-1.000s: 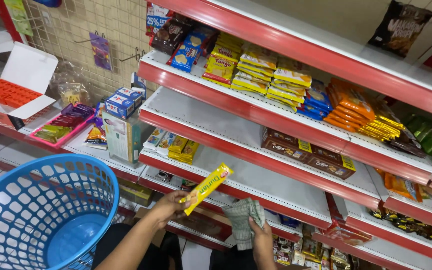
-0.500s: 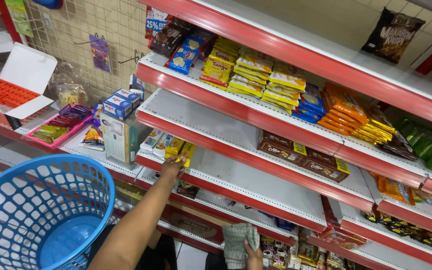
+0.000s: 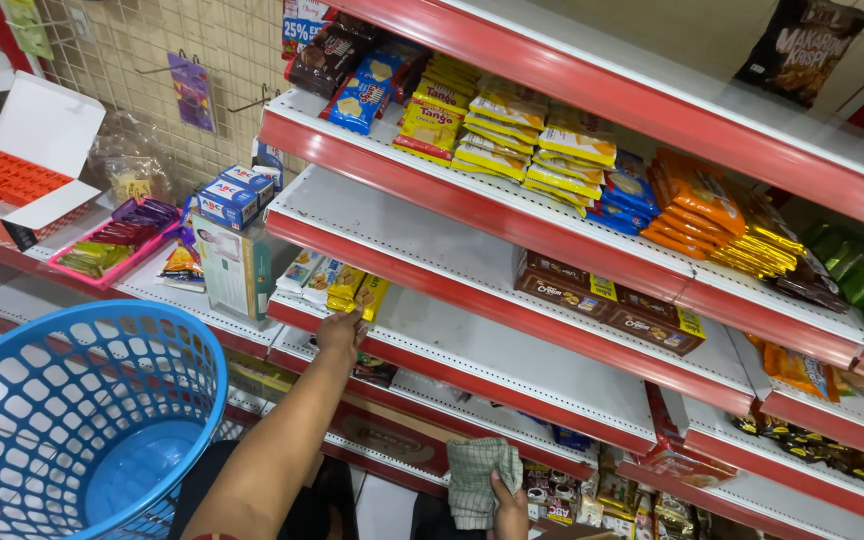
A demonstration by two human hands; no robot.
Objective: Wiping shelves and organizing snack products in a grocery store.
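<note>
Left hand no longer holds the yellow snack bar, fingers now resting by the yellow packets on the shelf; right hand grips a checked cloth.

The shelves look like painted metal, white perforated decks with glossy red front edges. The yellow packets under the left hand are shiny foil-like plastic wrap. The cloth in the right hand is soft woven fabric, checked and matt. The basket is smooth blue plastic lattice. The boxes are glossy brown card.
</note>
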